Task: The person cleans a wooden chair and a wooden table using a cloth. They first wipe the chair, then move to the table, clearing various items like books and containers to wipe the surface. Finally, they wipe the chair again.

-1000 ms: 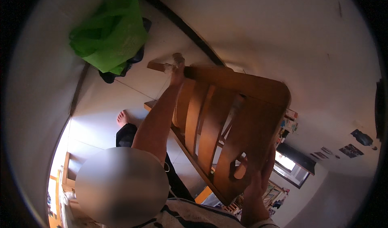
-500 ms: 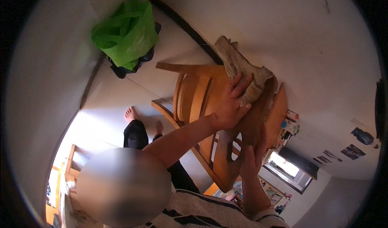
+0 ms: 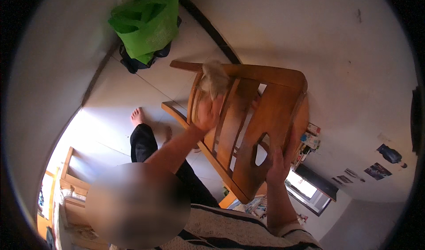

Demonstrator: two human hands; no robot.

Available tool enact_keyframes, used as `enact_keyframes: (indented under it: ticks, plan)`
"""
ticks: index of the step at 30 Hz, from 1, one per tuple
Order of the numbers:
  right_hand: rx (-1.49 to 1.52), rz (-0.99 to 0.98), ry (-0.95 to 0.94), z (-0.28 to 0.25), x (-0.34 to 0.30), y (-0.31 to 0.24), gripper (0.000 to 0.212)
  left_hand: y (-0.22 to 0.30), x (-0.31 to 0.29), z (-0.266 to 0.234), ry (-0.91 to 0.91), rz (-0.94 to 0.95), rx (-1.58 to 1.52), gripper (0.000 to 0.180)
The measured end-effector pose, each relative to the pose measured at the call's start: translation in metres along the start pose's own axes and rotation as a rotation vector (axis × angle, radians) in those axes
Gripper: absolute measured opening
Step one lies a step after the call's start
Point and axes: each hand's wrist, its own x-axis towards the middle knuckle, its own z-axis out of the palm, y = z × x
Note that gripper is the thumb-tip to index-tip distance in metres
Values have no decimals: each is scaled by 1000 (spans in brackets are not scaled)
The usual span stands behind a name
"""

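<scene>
A brown wooden chair (image 3: 283, 77) is tilted in front of me, its slatted backrest facing up and an oval hole near its top rail. My left hand (image 3: 207, 115) is closed on a greyish-beige cloth (image 3: 214, 78), which is smeared by motion and lies against the lower slats at the chair's far left side. Further right, my right hand (image 3: 279, 166) grips the top rail of the backrest beside the oval hole. Part of that hand's fingers is hidden behind the wood.
A green plastic bag (image 3: 148, 26) sits over something black on the pale tiled floor (image 3: 110, 117) at the far left. White walls rise behind the chair. Shelves with books and boxes (image 3: 310, 139) and a window (image 3: 305, 190) are at the right. My bare foot (image 3: 137, 116) stands left.
My left hand has moved left with the cloth, from the top rail down to the lower slats. The right hand keeps its hold on the chair.
</scene>
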Motion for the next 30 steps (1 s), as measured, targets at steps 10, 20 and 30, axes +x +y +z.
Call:
enact_keyframes:
  ticks: [10,20,30]
  plan:
    - [-22,72,59,7,0,-7,60,-62,12,15,-314,-383,372,58]
    - [13,4,54,-3,-2,6,61,-32,-173,-33,-482,-643,423,39]
    - [23,36,49,-4,-1,4,60,22,-67,17,-312,-568,85,37]
